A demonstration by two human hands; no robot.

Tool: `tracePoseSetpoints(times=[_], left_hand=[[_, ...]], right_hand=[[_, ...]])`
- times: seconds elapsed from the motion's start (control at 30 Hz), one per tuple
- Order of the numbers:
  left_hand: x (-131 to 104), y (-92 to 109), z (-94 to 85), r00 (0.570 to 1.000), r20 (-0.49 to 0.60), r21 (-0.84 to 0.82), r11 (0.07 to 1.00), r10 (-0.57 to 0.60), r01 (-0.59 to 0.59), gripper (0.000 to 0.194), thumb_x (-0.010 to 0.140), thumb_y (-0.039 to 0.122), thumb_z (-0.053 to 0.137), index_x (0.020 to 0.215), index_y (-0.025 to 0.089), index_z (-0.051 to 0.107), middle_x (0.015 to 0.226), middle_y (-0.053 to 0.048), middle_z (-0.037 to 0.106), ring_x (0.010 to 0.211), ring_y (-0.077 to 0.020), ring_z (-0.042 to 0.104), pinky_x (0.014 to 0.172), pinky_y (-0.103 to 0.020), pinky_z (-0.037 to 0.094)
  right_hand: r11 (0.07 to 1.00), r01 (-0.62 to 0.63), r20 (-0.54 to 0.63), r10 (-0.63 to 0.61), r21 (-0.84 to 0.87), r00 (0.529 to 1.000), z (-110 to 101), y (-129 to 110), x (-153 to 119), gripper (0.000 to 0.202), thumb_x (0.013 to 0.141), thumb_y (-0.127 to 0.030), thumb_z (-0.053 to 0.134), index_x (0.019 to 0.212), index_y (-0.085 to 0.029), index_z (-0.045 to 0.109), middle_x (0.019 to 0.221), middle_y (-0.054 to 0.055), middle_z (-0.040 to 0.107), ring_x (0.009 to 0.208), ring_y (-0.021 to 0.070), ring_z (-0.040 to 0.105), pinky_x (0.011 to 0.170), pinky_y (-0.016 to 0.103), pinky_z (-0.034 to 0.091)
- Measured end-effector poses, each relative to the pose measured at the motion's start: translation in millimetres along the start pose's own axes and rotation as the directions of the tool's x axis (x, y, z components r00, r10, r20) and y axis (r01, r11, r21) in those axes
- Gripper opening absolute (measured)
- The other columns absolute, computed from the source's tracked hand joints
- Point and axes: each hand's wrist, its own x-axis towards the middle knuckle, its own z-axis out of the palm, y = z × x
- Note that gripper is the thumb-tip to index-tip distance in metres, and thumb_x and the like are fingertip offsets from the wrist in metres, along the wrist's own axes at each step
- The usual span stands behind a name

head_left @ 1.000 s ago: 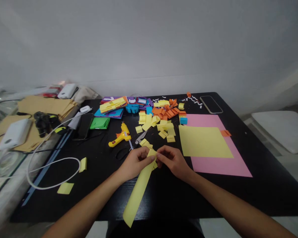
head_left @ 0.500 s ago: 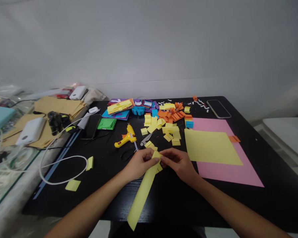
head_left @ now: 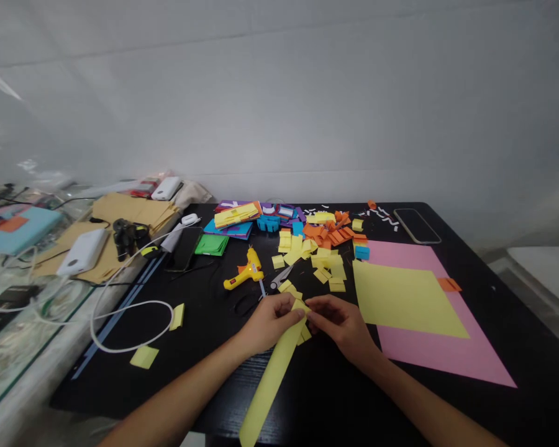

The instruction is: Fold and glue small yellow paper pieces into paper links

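Observation:
A long yellow paper strip [head_left: 273, 379] slants down toward the table's front edge. My left hand [head_left: 272, 320] pinches its upper end between thumb and fingers. At the same end, on the right, my right hand [head_left: 338, 320] has thumb and forefinger closed on the strip's tip. Small folded yellow pieces [head_left: 304, 335] lie just under and behind my hands. Beyond them are scissors [head_left: 282, 277] and a yellow glue gun [head_left: 246, 271]. To the right, a yellow sheet [head_left: 407, 298] rests on a pink sheet [head_left: 442, 360].
Orange pieces [head_left: 335, 233], a green stack [head_left: 212, 244] and a blue stack [head_left: 230, 229] lie at the back. A phone [head_left: 417, 225] is back right. A white cable [head_left: 130, 304] loops at left, near a power bank [head_left: 82, 251] on brown envelopes [head_left: 135, 211].
The camera view has tilted up slightly, so the table and objects appear lower. Both hands keep their hold on the strip's upper end, with little visible change between them.

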Motion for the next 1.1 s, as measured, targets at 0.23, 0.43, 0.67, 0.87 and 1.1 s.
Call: tracePoseSetpoints(times=[0.23, 0.43, 0.67, 0.87, 1.1], left_hand=[[0.0, 2.0, -0.1, 1.0, -0.021, -0.033, 0.999, 0.003, -0.003, 0.05, 0.084, 0.063, 0.069, 0.076, 0.015, 0.057, 0.064, 0.003, 0.05, 0.056, -0.0097, 0.041, 0.053, -0.023, 0.029], [-0.5, 4.9, -0.4, 0.999, 0.012, -0.094, 0.995, -0.032, 0.033, 0.051, 0.079, 0.064, 0.074, 0.074, 0.015, 0.059, 0.062, 0.003, 0.052, 0.054, -0.0093, 0.042, 0.053, -0.022, 0.031], [-1.4, 7.9, -2.4, 0.999, 0.035, -0.133, 0.99, -0.034, 0.038, 0.046, 0.082, 0.057, 0.076, 0.081, 0.012, 0.067, 0.069, -0.002, 0.064, 0.057, -0.0112, 0.052, 0.056, -0.023, 0.037], [-1.7, 11.3, -3.3, 0.998, 0.037, -0.144, 0.988, -0.047, 0.052, 0.045, 0.081, 0.056, 0.077, 0.082, 0.012, 0.069, 0.073, -0.003, 0.069, 0.06, -0.0126, 0.056, 0.057, -0.024, 0.041], [-2.8, 10.7, -5.6, 0.998, 0.036, -0.125, 0.99, -0.055, 0.059, 0.045, 0.082, 0.056, 0.076, 0.083, 0.012, 0.07, 0.072, -0.003, 0.067, 0.059, -0.0119, 0.054, 0.056, -0.023, 0.039]], right_hand=[[1.0, -0.009, 0.001, 0.009, -0.007, 1.0, -0.8, -0.9, 0.1, 0.03, 0.077, -0.044, 0.086, 0.091, -0.019, 0.078, 0.073, 0.003, 0.075, 0.065, 0.0158, 0.068, 0.064, 0.029, 0.058], [0.999, -0.004, -0.015, 0.003, -0.052, 1.0, -0.8, -3.8, -0.1, 0.027, 0.076, -0.044, 0.087, 0.086, -0.02, 0.08, 0.072, 0.003, 0.075, 0.064, 0.0172, 0.069, 0.064, 0.03, 0.059], [1.0, 0.021, -0.011, -0.021, 0.002, 1.0, -0.8, -3.3, -0.6, 0.029, 0.073, -0.04, 0.089, 0.092, -0.02, 0.08, 0.079, 0.003, 0.076, 0.064, 0.0154, 0.067, 0.064, 0.031, 0.059], [0.999, 0.027, 0.009, -0.028, 0.032, 1.0, -1.0, -2.7, 0.0, 0.027, 0.074, -0.039, 0.088, 0.092, -0.02, 0.081, 0.076, 0.002, 0.076, 0.062, 0.0145, 0.067, 0.063, 0.03, 0.059], [0.999, 0.009, 0.002, -0.009, 0.04, 1.0, -1.0, -2.8, 0.2, 0.029, 0.072, -0.04, 0.09, 0.091, -0.02, 0.082, 0.075, 0.002, 0.076, 0.063, 0.0148, 0.068, 0.063, 0.03, 0.059]])
